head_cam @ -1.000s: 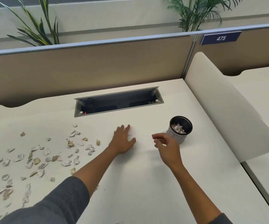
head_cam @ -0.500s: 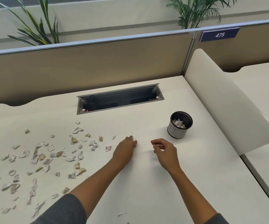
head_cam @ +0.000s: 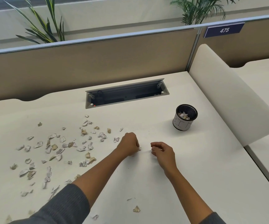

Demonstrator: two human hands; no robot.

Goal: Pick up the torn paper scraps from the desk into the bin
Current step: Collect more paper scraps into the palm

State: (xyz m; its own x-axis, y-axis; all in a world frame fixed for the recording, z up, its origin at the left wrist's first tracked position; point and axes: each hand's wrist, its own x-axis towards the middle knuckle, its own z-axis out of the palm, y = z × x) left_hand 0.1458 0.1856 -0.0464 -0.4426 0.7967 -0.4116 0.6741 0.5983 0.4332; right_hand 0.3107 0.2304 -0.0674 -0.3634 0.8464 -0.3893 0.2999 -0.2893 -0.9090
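Several torn paper scraps [head_cam: 54, 147] lie scattered over the left half of the white desk [head_cam: 146, 175]. The bin [head_cam: 185, 118], a small black mesh cup wrapped in white paper, stands at the right with scraps inside. My left hand [head_cam: 129, 146] rests on the desk in the middle with its fingers curled around a small paper scrap [head_cam: 139, 149] that pokes out at the fingertips. My right hand [head_cam: 162, 152] hovers just to its right, fingers loosely curled with nothing visible in them. A few scraps [head_cam: 136, 209] lie near the front edge.
An open cable tray [head_cam: 125, 94] is sunk into the desk behind the hands. A curved white divider [head_cam: 230, 94] borders the desk on the right, a tan partition [head_cam: 90, 62] stands at the back, with plants behind it.
My left hand has pulled back from a flat, spread pose toward me and closed its fingers on a scrap. My right hand has drifted slightly nearer to me. The camera has tilted down.
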